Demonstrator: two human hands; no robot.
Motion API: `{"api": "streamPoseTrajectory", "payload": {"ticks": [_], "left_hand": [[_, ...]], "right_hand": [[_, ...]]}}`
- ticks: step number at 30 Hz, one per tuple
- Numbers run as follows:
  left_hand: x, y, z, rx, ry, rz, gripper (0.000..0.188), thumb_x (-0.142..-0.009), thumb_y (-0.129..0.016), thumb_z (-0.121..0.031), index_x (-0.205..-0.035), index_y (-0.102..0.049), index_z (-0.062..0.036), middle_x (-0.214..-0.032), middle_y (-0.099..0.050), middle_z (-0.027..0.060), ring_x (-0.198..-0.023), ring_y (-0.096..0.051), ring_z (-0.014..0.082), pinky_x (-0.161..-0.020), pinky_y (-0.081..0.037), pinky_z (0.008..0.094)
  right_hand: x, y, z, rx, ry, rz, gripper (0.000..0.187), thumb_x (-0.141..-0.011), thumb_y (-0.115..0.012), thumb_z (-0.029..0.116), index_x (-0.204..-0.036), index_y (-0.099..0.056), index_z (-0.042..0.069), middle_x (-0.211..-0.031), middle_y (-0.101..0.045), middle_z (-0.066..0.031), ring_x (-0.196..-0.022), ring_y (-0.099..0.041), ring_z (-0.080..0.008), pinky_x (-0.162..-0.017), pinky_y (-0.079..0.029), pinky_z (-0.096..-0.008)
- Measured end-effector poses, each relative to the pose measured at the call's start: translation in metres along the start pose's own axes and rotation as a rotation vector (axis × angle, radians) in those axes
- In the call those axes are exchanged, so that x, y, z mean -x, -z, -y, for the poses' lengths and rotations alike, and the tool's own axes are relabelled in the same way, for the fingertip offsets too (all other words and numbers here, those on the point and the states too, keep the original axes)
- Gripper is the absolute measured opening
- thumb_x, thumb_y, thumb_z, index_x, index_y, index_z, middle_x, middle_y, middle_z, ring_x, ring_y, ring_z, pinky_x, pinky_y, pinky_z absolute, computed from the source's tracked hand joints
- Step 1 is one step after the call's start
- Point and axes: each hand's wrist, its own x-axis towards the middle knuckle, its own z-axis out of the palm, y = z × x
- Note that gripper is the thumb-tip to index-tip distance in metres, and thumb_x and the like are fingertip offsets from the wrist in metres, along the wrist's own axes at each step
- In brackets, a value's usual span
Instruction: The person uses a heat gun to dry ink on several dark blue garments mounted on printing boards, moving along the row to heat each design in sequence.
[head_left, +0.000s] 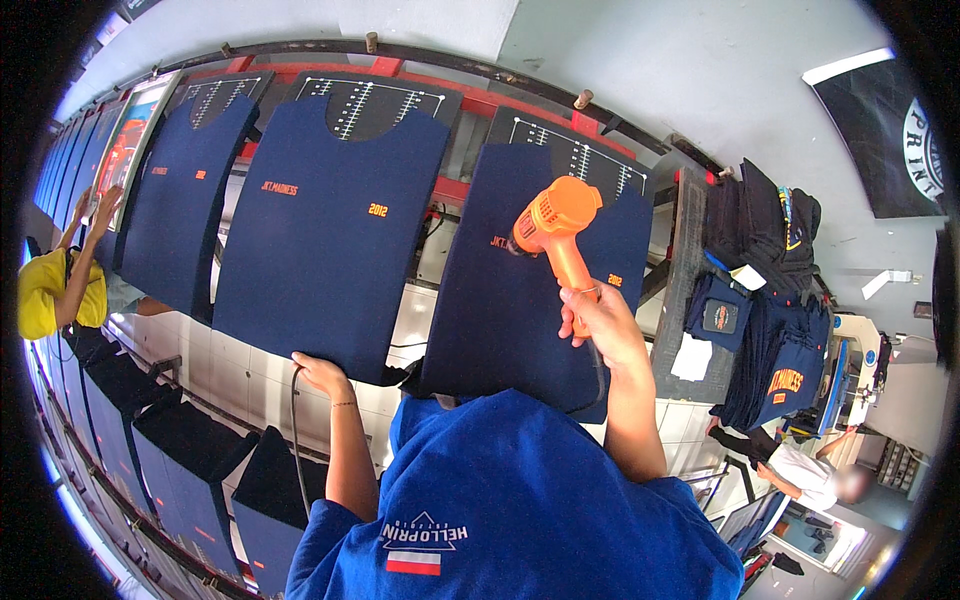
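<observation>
Partly covered: print [498, 242], by heat gun [562, 218] | right hand [603, 324]: grasping gun | left hand [322, 375]: unclear

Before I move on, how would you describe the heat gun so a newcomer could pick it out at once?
Find the row of boards in front of the person, then the navy panel at its right end. Above it, the right hand grips the heat gun by its handle. Its chunky, bright orange body stands out against the flat navy fabric.
</observation>
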Motion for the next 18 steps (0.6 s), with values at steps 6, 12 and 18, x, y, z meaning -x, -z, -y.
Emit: {"api": "streamPoseTrajectory", "payload": {"ticks": [6, 12, 18], "left_hand": [[-0.0034, -0.0014, 0.0066, 0.005, -0.022, -0.019, 0.061, -0.105, -0.032, -0.040, -0.119, -0.050, 0.0166, -0.118, -0.058, 0.0322, -0.102, -0.058, 0.0377, -0.095, -0.043, 0.0428], [-0.0011, -0.0009, 0.0017, 0.041, -0.006, 0.002, 0.059, -0.105, -0.033, -0.038, -0.119, -0.051, 0.0165, -0.118, -0.058, 0.0323, -0.103, -0.058, 0.0384, -0.096, -0.043, 0.0433], [-0.0063, -0.0013, 0.0092, 0.061, 0.001, -0.004, 0.059, -0.105, -0.033, -0.038, -0.120, -0.051, 0.0163, -0.119, -0.058, 0.0321, -0.104, -0.058, 0.0385, -0.096, -0.043, 0.0434]], "right_hand": [[0.0006, 0.0023, -0.0019, 0.015, 0.002, -0.004, 0.035, -0.093, -0.063, 0.028, -0.117, -0.057, 0.002, -0.071, -0.060, -0.0011, -0.057, -0.062, -0.0117, -0.046, -0.044, -0.0236], [0.0028, 0.0039, -0.0033, 0.024, -0.002, -0.019, 0.035, -0.093, -0.063, 0.029, -0.116, -0.057, 0.003, -0.071, -0.060, -0.0011, -0.058, -0.062, -0.0117, -0.046, -0.045, -0.0235], [0.0081, 0.0047, -0.0003, 0.010, 0.011, -0.038, 0.027, -0.093, -0.065, 0.030, -0.099, -0.059, 0.005, -0.069, -0.058, -0.0001, -0.057, -0.061, -0.0108, -0.046, -0.045, -0.0233]]}}
